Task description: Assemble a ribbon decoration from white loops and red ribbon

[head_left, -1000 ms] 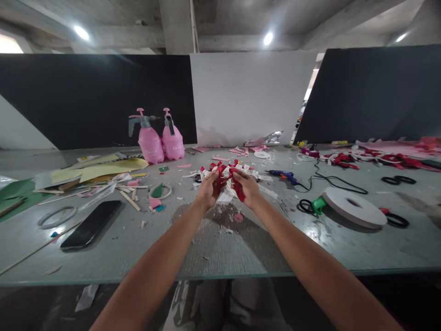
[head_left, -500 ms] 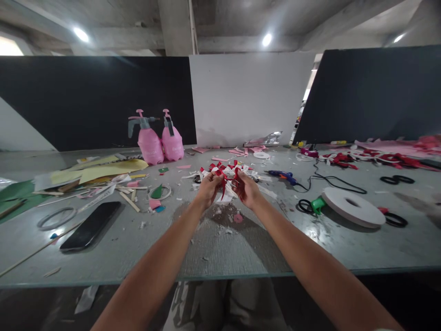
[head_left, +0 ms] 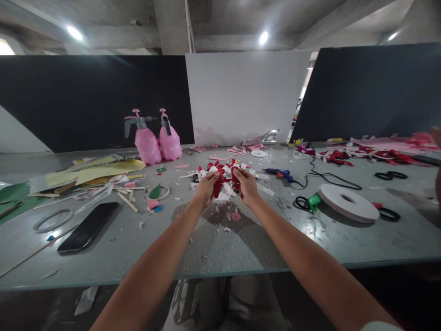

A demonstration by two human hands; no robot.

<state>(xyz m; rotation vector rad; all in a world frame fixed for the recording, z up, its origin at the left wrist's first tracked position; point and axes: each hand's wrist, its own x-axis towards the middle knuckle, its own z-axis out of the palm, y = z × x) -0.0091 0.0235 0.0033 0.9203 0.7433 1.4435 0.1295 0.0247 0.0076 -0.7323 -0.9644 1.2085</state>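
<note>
My left hand (head_left: 208,187) pinches a piece of red ribbon (head_left: 217,185) over the middle of the table. Close beside it on the right, my right hand (head_left: 246,185) is closed on the same red ribbon, which runs between the two hands. Some of the ribbon hangs below my left fingers. Just behind the hands lies a pile of red and white ribbon pieces (head_left: 223,166). A blue glue gun (head_left: 280,174) rests to the right of my right hand.
Two pink spray bottles (head_left: 148,146) stand at the back left. A black phone (head_left: 88,227) lies front left. A white ribbon roll (head_left: 347,203) and black-handled scissors (head_left: 389,214) are at the right. Part of another person's hand shows at the right edge.
The red ribbon between my hands now looks broader and flatter. My hands stay close together. Another person's hand has come in at the right edge, and the view has shifted slightly.
</note>
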